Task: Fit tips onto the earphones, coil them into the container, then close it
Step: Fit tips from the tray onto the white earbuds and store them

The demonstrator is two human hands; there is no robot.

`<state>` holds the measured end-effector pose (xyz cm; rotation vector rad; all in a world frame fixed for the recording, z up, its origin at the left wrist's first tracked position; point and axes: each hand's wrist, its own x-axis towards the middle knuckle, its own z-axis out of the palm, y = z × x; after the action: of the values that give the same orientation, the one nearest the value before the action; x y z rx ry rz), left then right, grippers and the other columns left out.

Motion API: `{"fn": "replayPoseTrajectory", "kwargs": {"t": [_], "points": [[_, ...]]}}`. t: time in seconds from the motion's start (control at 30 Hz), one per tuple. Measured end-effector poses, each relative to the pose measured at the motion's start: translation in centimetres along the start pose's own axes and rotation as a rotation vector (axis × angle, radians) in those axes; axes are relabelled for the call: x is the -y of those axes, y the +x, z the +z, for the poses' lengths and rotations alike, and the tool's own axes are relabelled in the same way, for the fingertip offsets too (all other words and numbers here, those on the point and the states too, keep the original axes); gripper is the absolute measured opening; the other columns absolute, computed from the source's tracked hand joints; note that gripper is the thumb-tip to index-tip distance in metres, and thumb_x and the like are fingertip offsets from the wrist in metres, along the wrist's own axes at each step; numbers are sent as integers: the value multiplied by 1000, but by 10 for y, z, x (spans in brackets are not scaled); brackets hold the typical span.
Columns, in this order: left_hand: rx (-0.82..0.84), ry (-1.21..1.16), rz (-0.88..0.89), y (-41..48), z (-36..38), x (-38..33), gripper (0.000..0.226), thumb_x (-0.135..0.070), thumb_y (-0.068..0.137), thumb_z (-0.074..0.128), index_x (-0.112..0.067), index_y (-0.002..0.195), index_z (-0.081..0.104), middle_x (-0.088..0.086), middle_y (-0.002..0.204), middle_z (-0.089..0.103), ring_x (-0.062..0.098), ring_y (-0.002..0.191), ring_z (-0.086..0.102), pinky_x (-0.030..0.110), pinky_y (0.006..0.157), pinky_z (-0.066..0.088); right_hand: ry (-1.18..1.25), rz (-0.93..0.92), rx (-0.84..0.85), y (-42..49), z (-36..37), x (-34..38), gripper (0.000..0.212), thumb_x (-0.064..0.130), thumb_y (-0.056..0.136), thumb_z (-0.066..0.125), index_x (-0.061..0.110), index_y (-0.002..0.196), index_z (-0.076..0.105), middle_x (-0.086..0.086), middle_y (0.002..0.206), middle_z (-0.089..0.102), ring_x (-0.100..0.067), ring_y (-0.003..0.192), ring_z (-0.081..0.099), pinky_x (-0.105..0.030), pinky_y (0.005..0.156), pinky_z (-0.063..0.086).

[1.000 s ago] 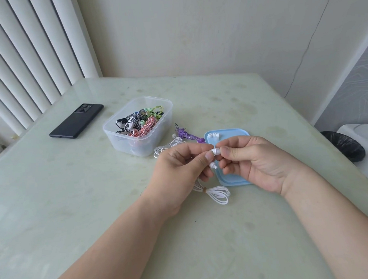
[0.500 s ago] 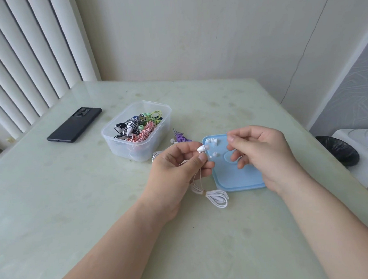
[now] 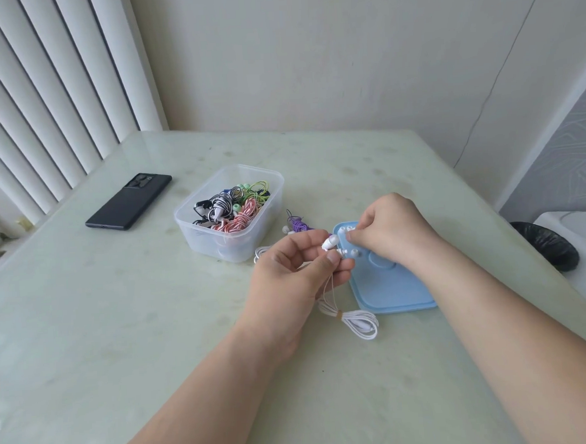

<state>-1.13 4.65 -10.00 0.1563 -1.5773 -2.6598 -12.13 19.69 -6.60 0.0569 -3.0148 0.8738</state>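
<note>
- Clear plastic container (image 3: 197, 242) sits open on the table (image 3: 121, 332), full of coiled earphones.
- Blue lid (image 3: 390, 294) lies flat to its right.
- Left hand (image 3: 287, 276) grips the white earphones (image 3: 330, 243), with the cable trailing down to the table.
- Right hand (image 3: 390, 230) was hovering over the lid a moment ago and now pinches one of the white ear tips (image 3: 355, 252) at the lid's far corner.

A black phone (image 3: 129, 201) lies back up on the pale green table (image 3: 86, 317) at ten o'clock. White vertical blinds (image 3: 40, 99) hang beyond it at eleven. A black bin (image 3: 545, 244) sits off the table's edge at three o'clock.
</note>
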Motion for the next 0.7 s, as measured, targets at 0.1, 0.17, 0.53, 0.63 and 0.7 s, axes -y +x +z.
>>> {"fn": "replayPoseTrajectory", "kwargs": {"t": [0.1,0.17,0.53,0.63,0.7], "points": [[-8,-4,1,-1,0,-1,24,9,95,65,5,119,65,25,98,71,28,87,77,31,78,62,13,19,10,2,-1,-1,21,25,81,77,4,84,75,-16,88,75,-31,78,69,-33,67,54],[-11,-20,-4,-2,1,-3,25,8,95,66,6,121,64,34,108,69,28,90,77,31,78,62,80,11,12,-4,-7,-2,16,23,80,75,7,80,76,-12,79,74,-26,68,63,-29,60,47],[6,32,5,-3,1,0,26,3,94,70,-1,120,67,29,114,71,31,95,77,40,85,62,1056,73,254,-74,-8,-14,10,3,80,78,-3,87,76,-23,82,71,-26,70,64,-31,60,55],[6,49,8,-1,2,3,27,4,93,71,-3,118,68,20,103,74,27,89,76,39,85,61,1184,102,282,-74,-7,-19,14,4,73,78,-2,85,74,-22,83,70,-25,68,67,-29,61,58],[14,62,9,-1,2,3,27,4,92,71,-3,119,68,17,101,75,25,87,75,36,83,61,1236,103,291,-73,-8,-22,9,0,76,75,0,84,73,-21,84,70,-23,67,68,-28,60,58]]}}
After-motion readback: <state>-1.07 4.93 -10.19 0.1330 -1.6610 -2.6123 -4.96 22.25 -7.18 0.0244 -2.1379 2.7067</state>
